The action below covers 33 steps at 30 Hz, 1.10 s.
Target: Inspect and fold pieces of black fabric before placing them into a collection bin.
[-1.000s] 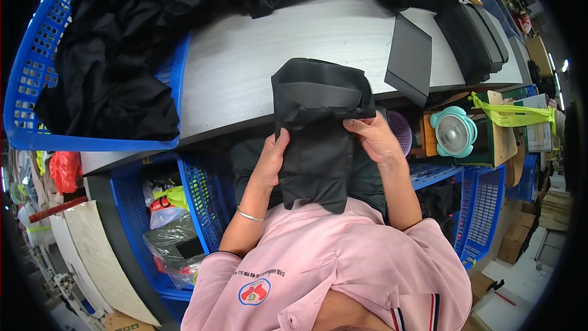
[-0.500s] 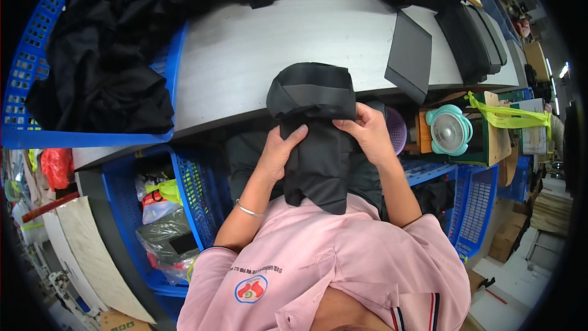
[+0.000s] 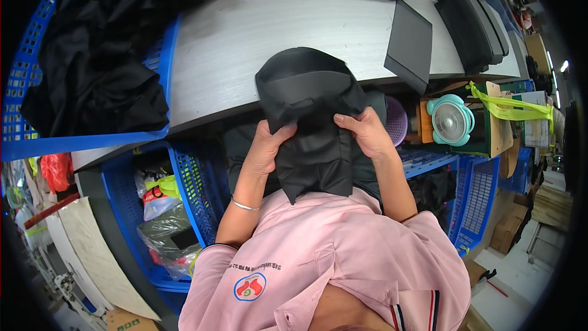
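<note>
A: Since a second ago, both hands have slid lower and closer together on the black garment (image 3: 312,116); its folded top now sits rounder over the table edge.

B: Grip, left side?

A: Left hand (image 3: 267,147) clenched on the garment's left edge, thumb on the front, fingers tucked behind the cloth. Thin bangle on that wrist.

B: Right?

A: Right hand (image 3: 366,133) pinching the right edge, fingers laid flat across the front of the fabric.

B: Where does the garment lie?

A: Upper part rests on the near edge of the grey table (image 3: 245,37); lower part hangs off it, down toward the person's pink shirt (image 3: 331,257).

B: Surroundings?

A: Blue basket (image 3: 86,141) on the table's left end, heaped with black clothing (image 3: 92,55). Flat black folder-like piece (image 3: 409,46) stands tilted just right of the garment, apart from it. Stacked black items (image 3: 474,24) farther right. Below the table: a small teal fan (image 3: 450,121), a purple basket (image 3: 395,121) near the right hand, more blue crates (image 3: 184,184) under the left side.
</note>
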Tool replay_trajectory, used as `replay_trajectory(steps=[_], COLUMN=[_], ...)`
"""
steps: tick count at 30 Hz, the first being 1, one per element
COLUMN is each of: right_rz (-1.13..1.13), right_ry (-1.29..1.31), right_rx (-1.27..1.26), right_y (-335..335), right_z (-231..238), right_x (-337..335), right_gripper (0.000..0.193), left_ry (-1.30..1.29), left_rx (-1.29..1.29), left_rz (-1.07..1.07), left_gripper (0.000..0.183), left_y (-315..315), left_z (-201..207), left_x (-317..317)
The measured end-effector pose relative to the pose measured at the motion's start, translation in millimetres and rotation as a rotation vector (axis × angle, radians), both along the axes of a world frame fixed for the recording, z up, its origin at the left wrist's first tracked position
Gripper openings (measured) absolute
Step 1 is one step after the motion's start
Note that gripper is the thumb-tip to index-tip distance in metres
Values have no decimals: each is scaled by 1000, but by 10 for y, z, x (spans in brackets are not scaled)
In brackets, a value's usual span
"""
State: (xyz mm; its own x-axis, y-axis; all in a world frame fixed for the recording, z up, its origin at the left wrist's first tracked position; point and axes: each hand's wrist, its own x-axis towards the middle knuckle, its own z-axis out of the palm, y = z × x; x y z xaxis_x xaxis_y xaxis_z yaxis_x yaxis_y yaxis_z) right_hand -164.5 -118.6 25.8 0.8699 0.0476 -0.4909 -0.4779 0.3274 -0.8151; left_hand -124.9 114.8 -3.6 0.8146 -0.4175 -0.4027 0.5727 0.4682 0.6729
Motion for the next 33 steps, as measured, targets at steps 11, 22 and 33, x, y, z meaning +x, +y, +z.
replay_trajectory(steps=[11,22,33], right_rz=[-107,39,66], right_ry=[-162,-140,28], right_rx=[-458,-428,-43], right_y=[53,-135,-413], right_z=[-140,-353,-95], right_x=[143,-322,-1228], right_gripper=[27,37,37], left_ry=[-124,-27,-355], left_rx=[-1,60,230], left_rz=[-71,-15,103], left_gripper=[25,44,29], left_y=[-162,-369,-598], left_z=[-213,-296,-22], left_x=[52,-8,-16])
